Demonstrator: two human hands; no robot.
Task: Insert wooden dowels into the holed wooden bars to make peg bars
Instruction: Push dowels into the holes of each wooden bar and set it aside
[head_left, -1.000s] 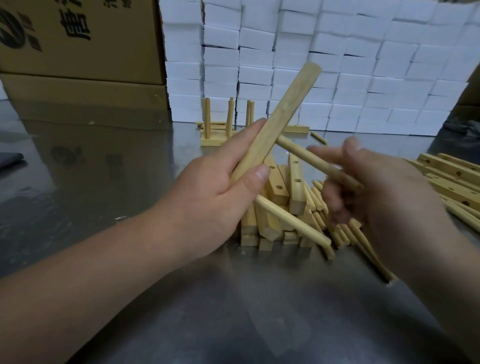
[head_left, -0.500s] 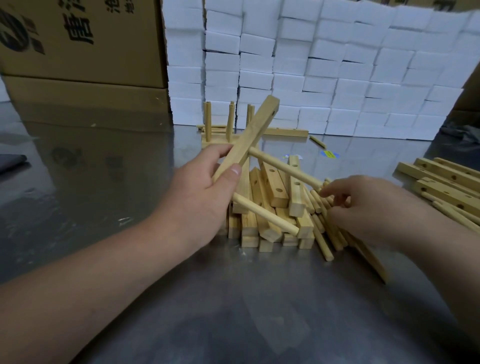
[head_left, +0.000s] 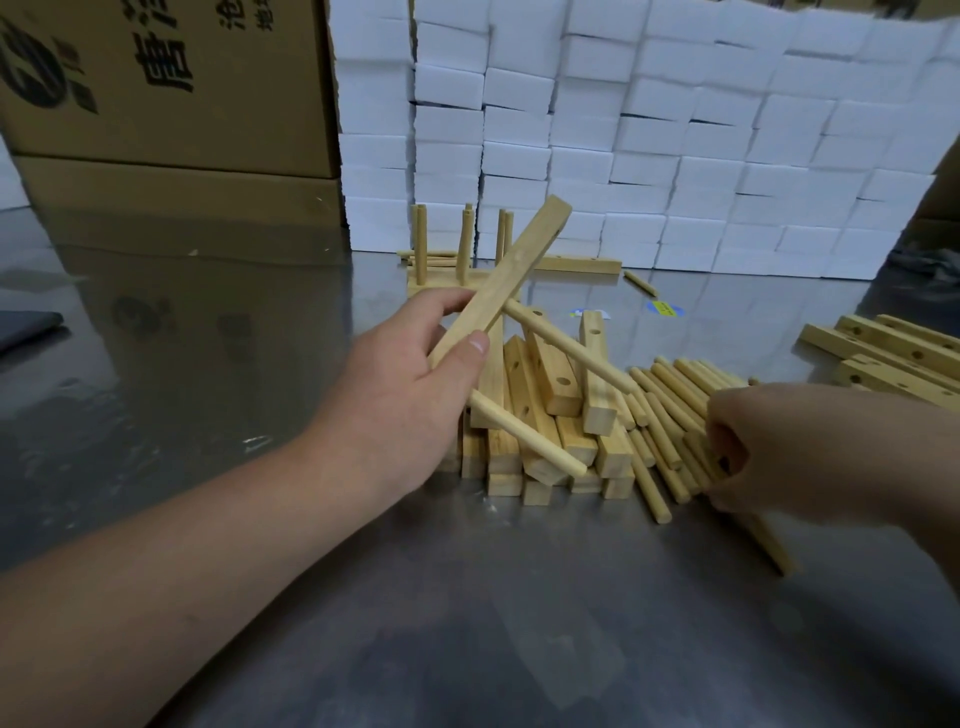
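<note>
**Left hand lifts a two-peg bar while right hand sits in the dowels**

The left hand (head_left: 410, 395) is clamped on a pale, flat-sided wooden bar (head_left: 511, 275), thumb on its near face and fingers wrapped behind. The bar is held above the desk, tilted, with its free end pointing up and to the right. Two round pale dowels stand out of it toward the right. The upper dowel (head_left: 566, 345) slopes down across the heap behind, and the lower dowel (head_left: 524, 439) juts out just below the thumb.

Under and behind the bar lies a heap of holed bars (head_left: 545, 415), short pale wooden blocks stacked unevenly on the grey, reflective metal desk (head_left: 467, 597). Just beside the heap, on its right, is a spread of loose dowels (head_left: 670, 395).

The right hand (head_left: 779, 447) rests on that spread, knuckles up and fingers curled down among the sticks. Whether it grips one cannot be told.

Further back stand finished peg bars (head_left: 441, 270) with their dowels upright. More long holed bars (head_left: 893, 358) lie at the right edge, well apart from the heap.

A wall of white foam blocks (head_left: 623, 130) and a brown cardboard box (head_left: 166, 83) close off the far side of the desk.
</note>
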